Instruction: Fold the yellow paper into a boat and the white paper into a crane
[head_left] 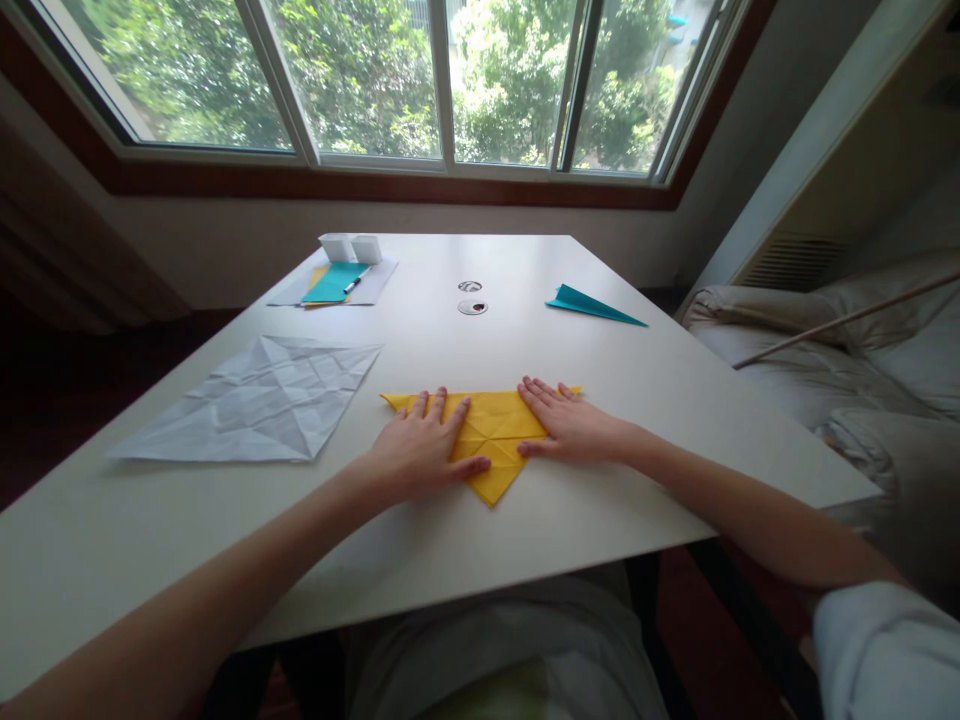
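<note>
The yellow, creased, triangular folded paper [491, 430] lies just below the frame's centre, long edge running left to right, tip toward the bottom, with the left hand [420, 446] and right hand [571, 428] equally near, both flat upon it, fingers spread, pinching nothing.

Open lane beyond the yellow paper [493, 432] — creased white sheet [266, 400] flanking left, folded teal paper [586, 303] right, white blocks [367, 250] far left

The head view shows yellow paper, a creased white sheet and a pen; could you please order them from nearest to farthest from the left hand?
1. Yellow paper, under the left hand.
2. Creased white sheet, to its left.
3. Pen, farther off, ahead and left.
</note>
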